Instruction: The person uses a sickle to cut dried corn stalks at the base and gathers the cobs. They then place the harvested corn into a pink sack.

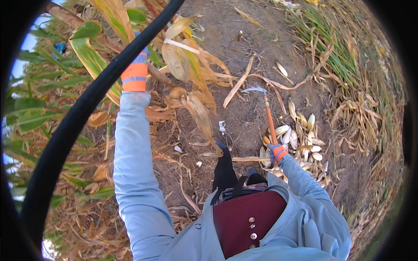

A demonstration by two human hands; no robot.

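Note:
My left hand [135, 70], in an orange and blue-grey glove, reaches up among dry corn stalks at the upper left. It touches or lies right beside a reddish corn stalk [160, 74]; a black band and leaves hide its fingers. A husked corn ear [175, 60] and drooping dry leaves hang just right of it. Lower right, my right hand [277, 152], gloved alike, is closed around the orange handle of a sickle [269, 119]. The curved blade points left above the soil. Beneath and beside that hand lies a pile of pale corn ears [294, 138].
Standing corn plants [36, 107] crowd the left side. Cut stalks and leaves [356, 114] lie in a row on the right. Dry husks [240, 81] litter the bare soil [222, 36]. A thick black band [81, 101] crosses the left of the view.

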